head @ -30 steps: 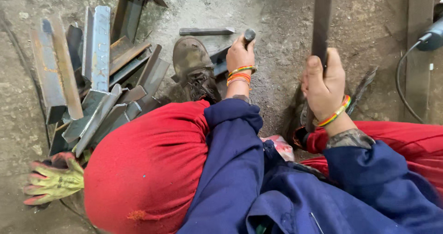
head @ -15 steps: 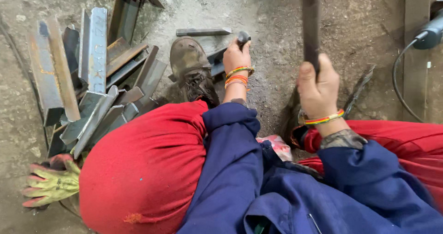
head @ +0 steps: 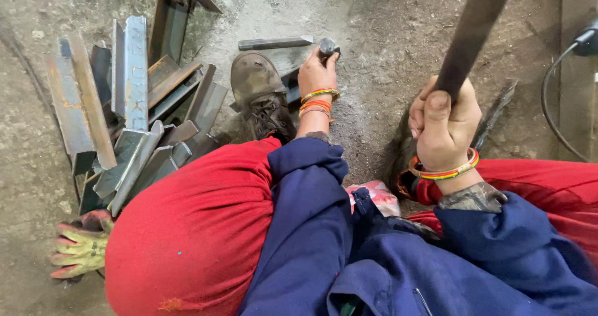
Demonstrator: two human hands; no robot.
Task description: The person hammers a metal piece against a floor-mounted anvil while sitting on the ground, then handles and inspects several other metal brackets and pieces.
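Steel punch (head: 326, 45), short and round-headed, stands near upright under the left hand (head: 316, 74), whose fingers are wrapped tight around its shank just below the head; its tip rests on a flat metal piece (head: 288, 79) on the concrete floor (head: 386, 17), just beside the toe of the worn boot (head: 256, 85). Right hand (head: 443, 124) is closed in a fist around a dark hammer handle (head: 473, 29), raised and blurred toward the upper edge of the view; the head is out of frame. Risk, as judged: a glancing blow lands on the left knuckles, since they sit so close under the punch head. A tilted punch could skid off the workpiece toward the boot. No glove on either hand; a yellow-red work glove (head: 80, 248) lies unused at the lower left of the floor. Cut angle-iron offcuts (head: 134, 91) are piled to the left, near the knee, with sharp edges. A black cable (head: 551, 98) runs along the right edge, clear of the swing.
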